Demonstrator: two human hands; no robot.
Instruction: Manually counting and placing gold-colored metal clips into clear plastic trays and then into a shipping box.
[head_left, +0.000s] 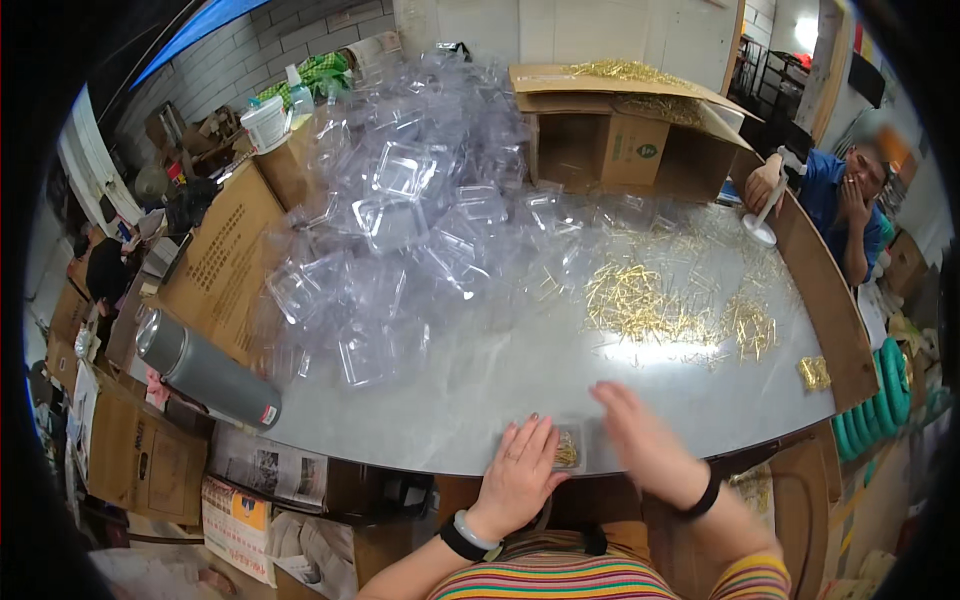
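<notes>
At the near edge of the metal table, a small clear plastic box (pixel 568 452) holds gold-coloured metal pins. My left hand (pixel 515 475) lies across the box's left part, fingers reaching its far side and thumb at its near side, gripping it against the tabletop. Just to the right, my right hand (pixel 645 440) is held up with its fingers stretched out and nothing in them. Beyond it lies a loose pile of gold pins (pixel 635 305), with a smaller heap (pixel 750 325) beside it. A tall mound of clear plastic boxes (pixel 400 220) covers the table's left and middle.
A grey bottle (pixel 205 370) leans at the table's left edge. Cardboard boxes (pixel 635 150) bearing more gold pins stand at the back. A cardboard strip (pixel 820 290) borders the right edge, near a small gold bundle (pixel 814 373). Another person (pixel 845 205) sits beyond it, one hand at a white-based stand (pixel 760 228).
</notes>
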